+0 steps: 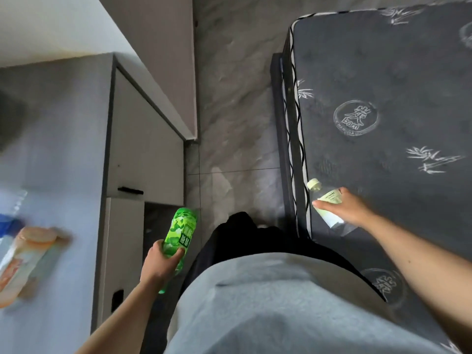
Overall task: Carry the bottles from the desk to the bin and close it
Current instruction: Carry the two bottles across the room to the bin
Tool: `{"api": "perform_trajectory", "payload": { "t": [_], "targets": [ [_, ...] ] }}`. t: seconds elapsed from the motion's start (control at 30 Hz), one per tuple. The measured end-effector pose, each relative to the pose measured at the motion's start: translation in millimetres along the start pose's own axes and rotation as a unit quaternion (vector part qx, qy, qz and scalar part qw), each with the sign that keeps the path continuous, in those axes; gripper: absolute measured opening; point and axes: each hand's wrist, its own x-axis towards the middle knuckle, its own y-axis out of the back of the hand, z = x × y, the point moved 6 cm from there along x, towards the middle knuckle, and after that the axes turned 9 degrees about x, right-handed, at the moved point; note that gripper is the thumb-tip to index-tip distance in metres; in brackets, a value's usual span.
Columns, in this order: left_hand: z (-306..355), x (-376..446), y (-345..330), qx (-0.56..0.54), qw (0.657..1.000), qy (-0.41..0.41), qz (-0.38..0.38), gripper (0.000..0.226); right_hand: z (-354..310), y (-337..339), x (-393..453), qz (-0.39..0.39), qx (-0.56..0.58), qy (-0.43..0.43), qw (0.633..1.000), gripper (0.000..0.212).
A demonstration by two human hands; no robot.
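My left hand (159, 264) grips a bright green bottle (180, 233) around its lower half, held tilted beside the desk's right edge. In my right hand (350, 209) is a clear bottle (325, 200) with a pale label and a whitish cap, held over the edge of the dark mattress. On the grey desk (58, 139) at the far left lie a blurred peach-coloured bottle (25, 259) and a blue item (9, 223). No bin shows in this view.
A dark mattress (383, 111) with white bamboo prints fills the right side. Grey marbled floor (229, 98) runs as a narrow aisle between it and the desk with its white cabinet doors (143, 139). My grey top and dark trousers fill the bottom centre.
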Motion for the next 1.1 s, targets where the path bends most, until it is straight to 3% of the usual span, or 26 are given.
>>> {"api": "perform_trajectory", "payload": {
  "t": [0.27,0.5,0.7,0.83,0.97,1.1],
  "targets": [
    [46.9,76.6,41.7,0.005,0.999,0.029,-0.036,0.055,-75.0,16.1,61.1,0.0,0.021,-0.029,0.999,0.045],
    [163.8,161.9,96.4,0.059,0.997,-0.037,-0.034,0.062,-78.9,38.9,92.2,0.009,0.035,-0.108,0.993,0.076],
    [274.6,228.6,133.5,0.042,0.995,-0.085,-0.014,0.057,-98.8,76.8,136.2,0.038,0.081,-0.145,0.985,0.047],
    [325.5,258.0,149.6,0.028,0.996,-0.08,-0.003,0.052,-143.4,112.6,188.0,0.032,0.091,-0.115,0.989,0.032],
    [345.7,277.2,156.3,0.008,0.999,-0.048,-0.01,0.055,-204.5,155.4,239.2,0.027,0.036,-0.106,0.993,0.08],
    [353.6,296.4,167.1,0.016,1.0,-0.004,-0.016,0.058,-284.2,180.8,283.9,0.025,0.027,-0.056,0.998,0.074]
  ]
}}
